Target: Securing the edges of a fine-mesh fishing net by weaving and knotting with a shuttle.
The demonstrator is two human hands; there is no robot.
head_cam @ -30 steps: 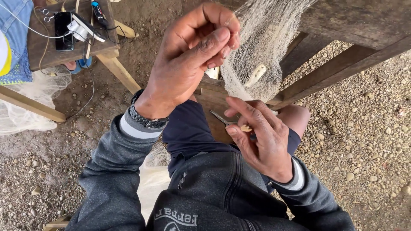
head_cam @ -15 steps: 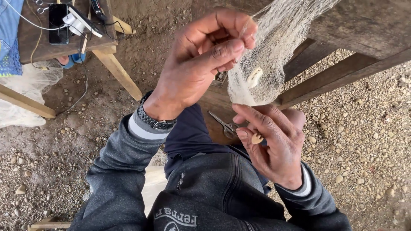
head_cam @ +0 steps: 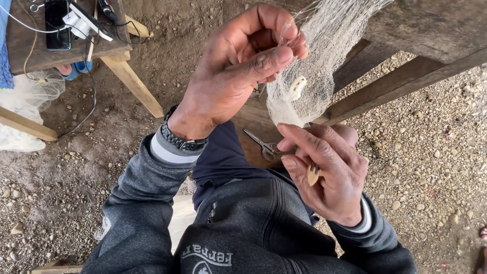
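Head view | left hand [head_cam: 238, 76] raised, fingers pinched on fine white net [head_cam: 309, 76] | right hand [head_cam: 329, 172] below, curled round wooden netting needle [head_cam: 313, 175] | best kept taut, strand isolated before knotting

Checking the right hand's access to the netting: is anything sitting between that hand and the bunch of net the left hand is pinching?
Nothing visible does. The right hand is just under the net, fingertips at its lower edge, a small wooden tool tucked between its fingers. The left hand pinches the mesh above. The scissors lie off to the side.
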